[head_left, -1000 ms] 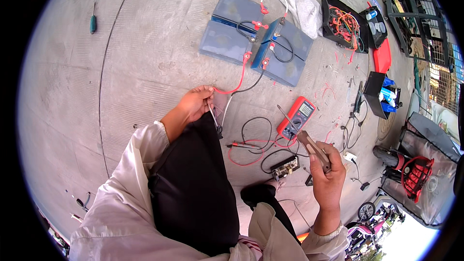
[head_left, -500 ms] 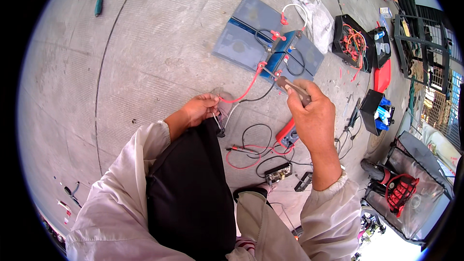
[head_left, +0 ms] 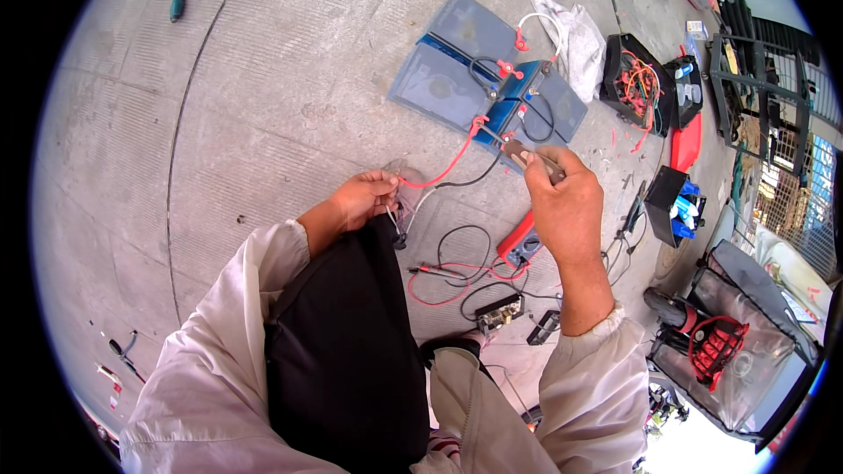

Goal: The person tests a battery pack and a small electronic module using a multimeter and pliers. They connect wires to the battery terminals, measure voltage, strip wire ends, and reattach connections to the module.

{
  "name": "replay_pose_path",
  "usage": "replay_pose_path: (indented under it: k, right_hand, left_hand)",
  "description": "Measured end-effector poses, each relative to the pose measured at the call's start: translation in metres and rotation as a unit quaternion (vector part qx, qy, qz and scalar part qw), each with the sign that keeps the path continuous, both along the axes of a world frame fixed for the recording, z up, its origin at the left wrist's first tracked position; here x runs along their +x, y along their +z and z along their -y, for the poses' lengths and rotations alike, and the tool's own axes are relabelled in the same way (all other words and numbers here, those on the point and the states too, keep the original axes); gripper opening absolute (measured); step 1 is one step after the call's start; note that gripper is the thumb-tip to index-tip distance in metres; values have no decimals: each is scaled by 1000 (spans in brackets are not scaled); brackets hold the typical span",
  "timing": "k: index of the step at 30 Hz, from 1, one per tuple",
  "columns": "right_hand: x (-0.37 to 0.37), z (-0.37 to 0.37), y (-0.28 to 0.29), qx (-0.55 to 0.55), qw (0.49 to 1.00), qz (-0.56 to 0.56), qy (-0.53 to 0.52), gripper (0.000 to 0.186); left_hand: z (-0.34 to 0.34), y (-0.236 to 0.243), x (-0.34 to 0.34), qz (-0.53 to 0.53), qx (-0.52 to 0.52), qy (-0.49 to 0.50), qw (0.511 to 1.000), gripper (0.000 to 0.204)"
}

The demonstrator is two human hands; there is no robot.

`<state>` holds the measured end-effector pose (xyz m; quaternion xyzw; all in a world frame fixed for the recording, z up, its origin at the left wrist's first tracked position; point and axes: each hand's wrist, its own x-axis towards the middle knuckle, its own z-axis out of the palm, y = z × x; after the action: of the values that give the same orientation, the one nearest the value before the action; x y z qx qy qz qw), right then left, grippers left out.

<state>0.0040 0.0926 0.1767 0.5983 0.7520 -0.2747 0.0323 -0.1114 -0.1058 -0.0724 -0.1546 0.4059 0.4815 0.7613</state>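
My right hand (head_left: 566,211) is wrapped round the brown handle of a screwdriver (head_left: 520,154). Its thin shaft points left, with the tip at a red-covered terminal (head_left: 479,125) on the grey and blue batteries (head_left: 443,79). From that terminal a red wire (head_left: 452,165) curves down to my left hand (head_left: 367,193), whose thumb and fingers pinch its end. A white wire (head_left: 416,208) hangs just beside the left fingers, joined to a black lead (head_left: 474,181) that runs up to the batteries. Short black and white jumper cables link the battery terminals.
A red and grey multimeter (head_left: 520,244) with tangled probe leads lies below the batteries, near a small circuit board (head_left: 500,314). At right stand a black box of wires (head_left: 634,88), a box of blue items (head_left: 674,206) and a clear-sided bag (head_left: 742,342). A green screwdriver (head_left: 178,2) lies far left.
The right hand and screwdriver have shifted very slightly, with the tip still at the same terminal. My left hand keeps its pinch on the red wire. The view has moved a little.
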Motion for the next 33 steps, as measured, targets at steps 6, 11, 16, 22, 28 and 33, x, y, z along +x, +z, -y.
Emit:
replay_pose_path:
  k: [6,11,16,22,28,33]
  right_hand:
    - [0,4,0,18,1000,-2,5,25]
    - [6,8,-6,39,999,-1,12,25]
    - [9,10,-9,33,999,-1,-2,25]
    - [-1,9,-3,23,1000,8,-1,26]
    - [-1,5,-4,18,1000,-16,-16,28]
    - [11,-19,-15,-12,994,-52,-90,36]
  left_hand:
    - [2,0,-3,3,0,2,1000,12]
    - [3,-4,3,11,-4,8,1000,12]
    - [3,-8,5,10,-5,4,1000,11]
    - [2,-1,-2,13,3,7,1000,11]
    - [1,3,-4,11,1,5,1000,12]
    - [2,-2,-2,7,-3,5,1000,10]
